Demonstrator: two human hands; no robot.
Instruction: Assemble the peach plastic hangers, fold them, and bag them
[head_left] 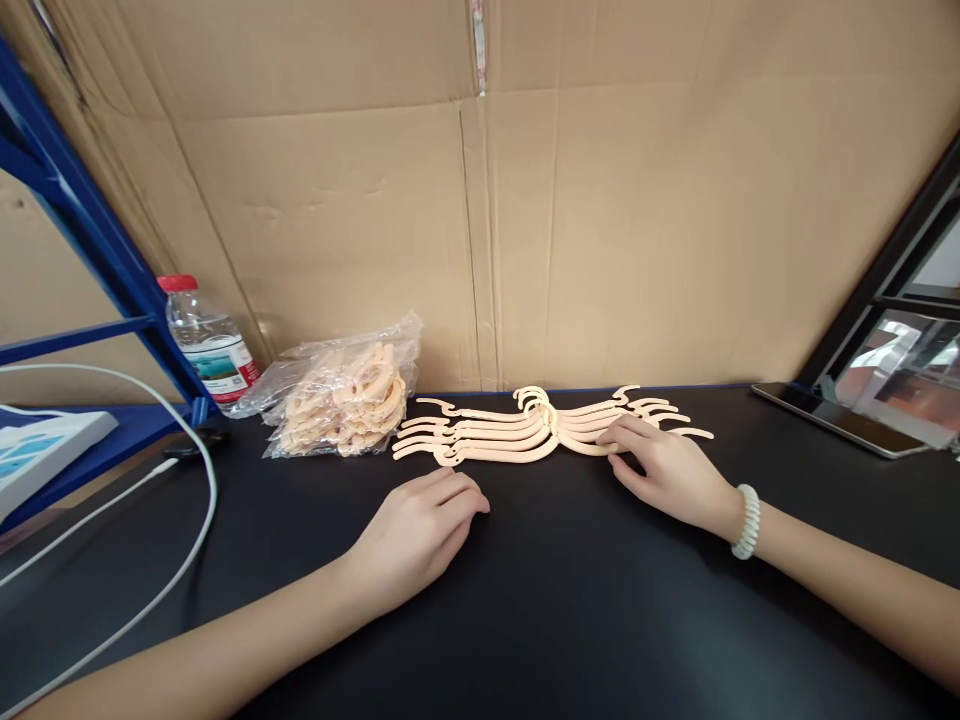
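Note:
Several peach plastic hangers (502,453) lie in an overlapping row on the black tabletop, hooks gathered near the middle. My right hand (667,472) is at the right arm of the nearest hanger, thumb below and fingers over it, in a pinch. It covers part of the right-hand ends. In front of the left part of the row, my left hand (420,530) rests on the table, fingers curled and pressed together. Nothing shows in it, and it stays apart from the hangers.
At the back left sits a clear plastic bag (341,390) of folded peach pieces, beside a red-capped water bottle (214,345). A white cable (212,490) loops across the left side. A dark tablet-like slab (832,418) lies at the right rear, and a cardboard wall (337,220) stands behind.

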